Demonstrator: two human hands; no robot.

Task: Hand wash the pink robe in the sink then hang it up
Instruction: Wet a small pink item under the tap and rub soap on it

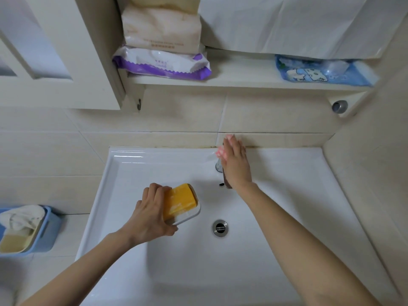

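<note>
I count two hands, left hand (152, 215) and right hand (236, 164); one sink (287, 195); one soap bar (181, 200); one dish (191, 214); one drain (220, 227); one shelf (242, 79) with three packs: cream pack (161, 27), purple pack (163, 65), blue pack (322, 71); one basket (49, 226).

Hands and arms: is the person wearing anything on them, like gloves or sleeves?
No. The left hand and right hand are bare, with no gloves, rings or watch, and no sleeve shows anywhere up to the frame's edge.

Our right hand (235, 164) hides most of the chrome tap (218, 167). We lose the blue plastic basket (49, 228) at the left edge.
</note>
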